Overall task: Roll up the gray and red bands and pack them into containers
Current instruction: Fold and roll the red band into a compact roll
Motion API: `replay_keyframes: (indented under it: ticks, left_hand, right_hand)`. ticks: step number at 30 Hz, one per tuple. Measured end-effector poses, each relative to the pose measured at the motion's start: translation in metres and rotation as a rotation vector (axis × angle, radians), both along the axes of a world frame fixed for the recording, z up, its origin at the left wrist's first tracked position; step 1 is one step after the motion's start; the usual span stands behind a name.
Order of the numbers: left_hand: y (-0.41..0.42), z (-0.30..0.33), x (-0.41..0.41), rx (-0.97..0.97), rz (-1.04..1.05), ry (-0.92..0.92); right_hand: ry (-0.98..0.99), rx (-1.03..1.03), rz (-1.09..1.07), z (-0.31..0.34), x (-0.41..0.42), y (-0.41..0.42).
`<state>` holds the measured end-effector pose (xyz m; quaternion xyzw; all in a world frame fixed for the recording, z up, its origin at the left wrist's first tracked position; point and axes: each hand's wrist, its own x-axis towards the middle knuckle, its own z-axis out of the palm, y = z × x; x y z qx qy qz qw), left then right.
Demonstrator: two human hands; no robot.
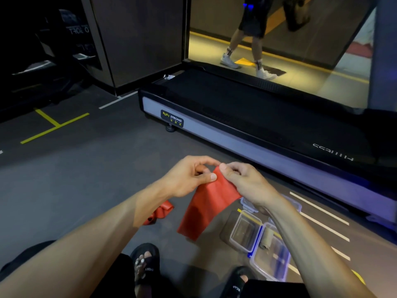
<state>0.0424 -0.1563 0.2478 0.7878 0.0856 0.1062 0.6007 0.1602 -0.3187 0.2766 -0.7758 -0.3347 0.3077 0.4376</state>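
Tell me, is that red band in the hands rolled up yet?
Not yet. The red band hangs flat and unrolled; both hands pinch only its top edge.

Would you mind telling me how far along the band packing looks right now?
Done: a gray roll sits in a clear container. In hand: left hand and right hand pinch the red band at its top edge, unrolled. Left: rolling it, packing, and another red band on the floor.

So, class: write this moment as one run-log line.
both hands: left hand, right hand pinch red band top | gray roll in container
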Motion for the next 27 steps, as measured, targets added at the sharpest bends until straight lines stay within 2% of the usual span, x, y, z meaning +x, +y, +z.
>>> replay_keyframes:
  ticks: [2, 8, 17, 22, 27]
  left_hand:
    - [-0.001, -0.001, -0.001, -0.018, 0.019, 0.006]
    - [-0.002, 0.001, -0.002, -0.151, 0.047, -0.011]
    - [-0.002, 0.003, -0.004, -0.138, -0.019, 0.005]
    - [-0.004, 0.003, -0.001, -0.113, -0.033, -0.007]
    - [-0.005, 0.0, -0.001, -0.096, -0.044, -0.013]
  right_hand:
    - [0.085, 0.023, -0.033, -0.005, 0.0, 0.0]
    - [0.048, 0.097, -0.08, 0.001, -0.002, 0.003]
    - [0.021, 0.086, -0.066, 0.014, 0.003, -0.003]
    - [-0.08, -0.006, -0.002, 0.014, 0.005, -0.005]
    - [-0.086, -0.033, 0.043, 0.008, 0.008, -0.004]
